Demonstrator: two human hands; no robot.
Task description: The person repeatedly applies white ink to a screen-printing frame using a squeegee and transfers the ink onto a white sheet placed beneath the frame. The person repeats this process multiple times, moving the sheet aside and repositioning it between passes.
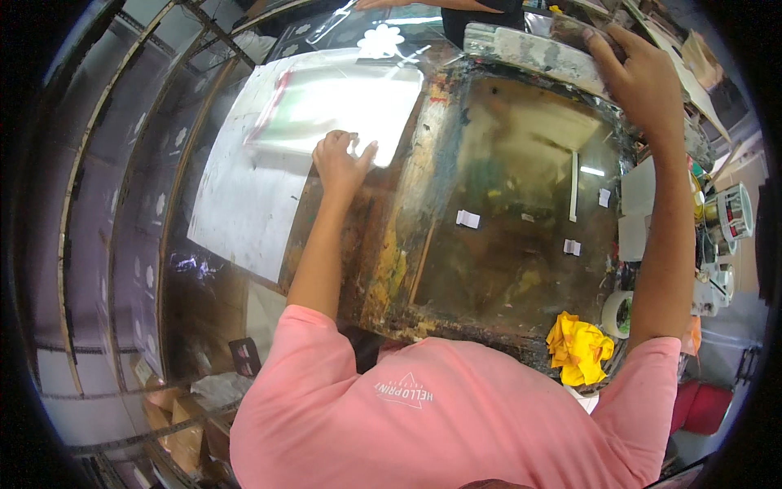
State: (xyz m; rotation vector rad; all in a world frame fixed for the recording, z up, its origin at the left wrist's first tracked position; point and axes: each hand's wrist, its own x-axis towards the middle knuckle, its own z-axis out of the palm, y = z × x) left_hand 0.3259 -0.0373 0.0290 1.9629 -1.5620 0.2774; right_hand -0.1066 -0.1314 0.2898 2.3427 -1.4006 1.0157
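Note:
My left hand (344, 163) lies at the near edge of a shiny clear plastic sheet (326, 102), fingers bent and thumb apart from them. Strong glare hides much of the sheet. Beneath it a large white paper (244, 208) covers part of the worktable. My right hand (643, 73) is closed around a dark brown block (580, 34) at the far right corner of a printing screen (521, 269). That screen has a paint-stained frame and brownish, see-through mesh. A whitish, stained bar (533, 57) runs along its far side.
Small white paper pieces (467, 218) lie on the screen. A crumpled yellow cloth (580, 349) and a tape roll (617, 314) sit at its near right. Paint tubs (727, 216) stand at right. Drying racks (122, 179) rise at left. Another person's arm (432, 4) shows at the far edge.

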